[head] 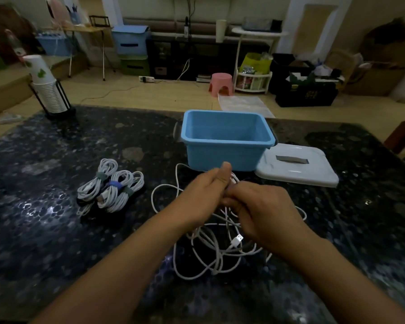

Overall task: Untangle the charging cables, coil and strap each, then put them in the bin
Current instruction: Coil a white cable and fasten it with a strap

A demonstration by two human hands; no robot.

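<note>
Both hands are up close together over the mess, just in front of the bin. Left hand has its fingers curled with the thumb sticking up, pinching a strand of white cable, and the right hand is curled around the same bunch right beside it, fingertips nearly touching the left.

Underneath them sits the tangled cables pile, loose white loops sprawled on the counter, with a USB plug poking out near the right wrist. Off to the left, well apart from the tangle, three coiled cables lie bundled side by side, each with a strap around the middle.

Blue bin is just behind the hands, nothing visible inside it. Its white lid lies flat beside it on the right. A stack of paper cups in a black rack stands at the far left corner.
</note>
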